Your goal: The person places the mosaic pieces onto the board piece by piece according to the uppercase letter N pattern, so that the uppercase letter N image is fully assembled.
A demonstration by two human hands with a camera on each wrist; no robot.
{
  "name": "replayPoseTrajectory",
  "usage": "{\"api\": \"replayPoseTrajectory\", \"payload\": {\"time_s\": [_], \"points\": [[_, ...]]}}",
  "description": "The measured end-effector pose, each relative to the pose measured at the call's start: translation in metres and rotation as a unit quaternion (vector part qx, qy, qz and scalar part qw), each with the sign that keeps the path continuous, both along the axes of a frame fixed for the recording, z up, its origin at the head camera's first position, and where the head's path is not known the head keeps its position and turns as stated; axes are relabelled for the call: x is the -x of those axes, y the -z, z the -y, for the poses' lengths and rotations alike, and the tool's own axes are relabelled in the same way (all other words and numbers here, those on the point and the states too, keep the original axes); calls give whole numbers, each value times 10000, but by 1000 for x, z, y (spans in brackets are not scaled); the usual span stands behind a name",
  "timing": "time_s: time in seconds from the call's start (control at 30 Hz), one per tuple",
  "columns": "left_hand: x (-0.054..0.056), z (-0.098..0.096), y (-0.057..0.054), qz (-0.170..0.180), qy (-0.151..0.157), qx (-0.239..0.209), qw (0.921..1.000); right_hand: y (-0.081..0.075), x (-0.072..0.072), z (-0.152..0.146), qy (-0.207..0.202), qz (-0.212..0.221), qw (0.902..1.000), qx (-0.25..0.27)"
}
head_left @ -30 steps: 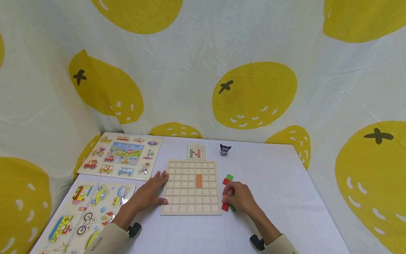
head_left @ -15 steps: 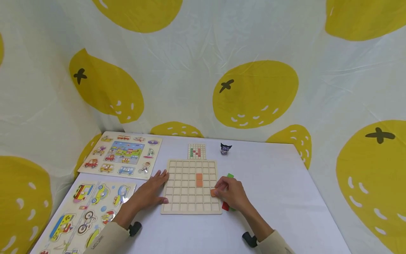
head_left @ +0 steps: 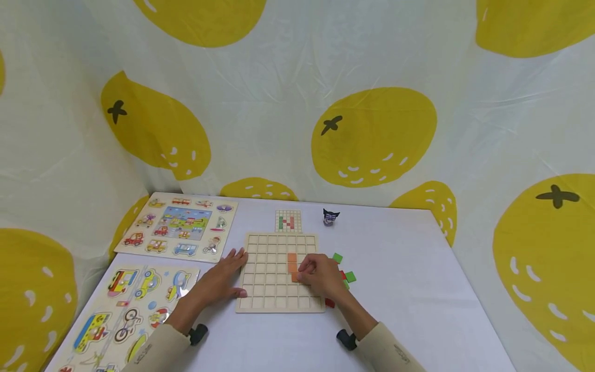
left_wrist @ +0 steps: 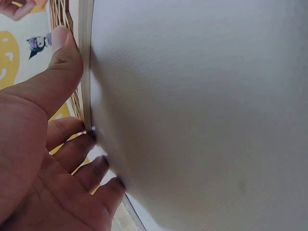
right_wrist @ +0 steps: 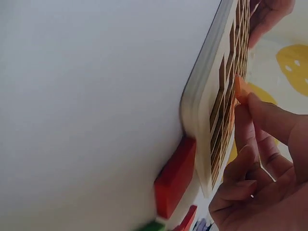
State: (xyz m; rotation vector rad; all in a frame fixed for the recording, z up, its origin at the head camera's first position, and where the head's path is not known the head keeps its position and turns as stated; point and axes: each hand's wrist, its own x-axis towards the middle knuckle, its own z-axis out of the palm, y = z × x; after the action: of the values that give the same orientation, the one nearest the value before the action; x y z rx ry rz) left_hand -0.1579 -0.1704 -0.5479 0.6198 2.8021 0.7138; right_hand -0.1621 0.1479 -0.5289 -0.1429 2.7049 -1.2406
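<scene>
A wooden grid board (head_left: 265, 293) lies flat on the white table. My left hand (head_left: 219, 281) rests at its left edge, fingers spread and thumb touching the frame, as the left wrist view also shows. Between thumb and fingertips my right hand (head_left: 324, 279) pinches an orange square tile (right_wrist: 242, 90) over the grid, tilted in the right wrist view. It is just below two orange tiles (head_left: 292, 257) set in one column of cells. Right of the board lie loose green tiles (head_left: 350, 277) and red tiles (right_wrist: 175, 178), partly hidden by my right hand.
Behind the board lies a small pattern card (head_left: 289, 222) with green and red squares. A small dark figurine (head_left: 330, 218) stands to its right. Two picture puzzle boards, one with a town scene (head_left: 183, 223) and one with vehicles (head_left: 127, 305), lie at the left.
My right hand has picked up an orange tile from the pile at the right and carried it left over the grid, uncovering several green and red tiles. The left hand has stayed in place.
</scene>
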Motion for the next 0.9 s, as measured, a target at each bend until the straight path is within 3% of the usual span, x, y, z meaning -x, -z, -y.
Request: {"api": "replayPoseTrajectory", "payload": {"time_s": [0.2, 0.53, 0.73, 0.9], "points": [[0, 0, 2, -32, 33, -2, 10000, 0, 0, 10, 52, 178, 9996, -211], [-1, 1, 0, -33, 0, 36, 10000, 1, 1, 15, -32, 109, 9992, -377], [0, 0, 2, -69, 35, 60, 10000, 2, 5, 0, -129, 147, 9997, -154], [0, 0, 3, -100, 6, 141, 9999, -2, 12, -24, 193, -15, 9996, -182]]}}
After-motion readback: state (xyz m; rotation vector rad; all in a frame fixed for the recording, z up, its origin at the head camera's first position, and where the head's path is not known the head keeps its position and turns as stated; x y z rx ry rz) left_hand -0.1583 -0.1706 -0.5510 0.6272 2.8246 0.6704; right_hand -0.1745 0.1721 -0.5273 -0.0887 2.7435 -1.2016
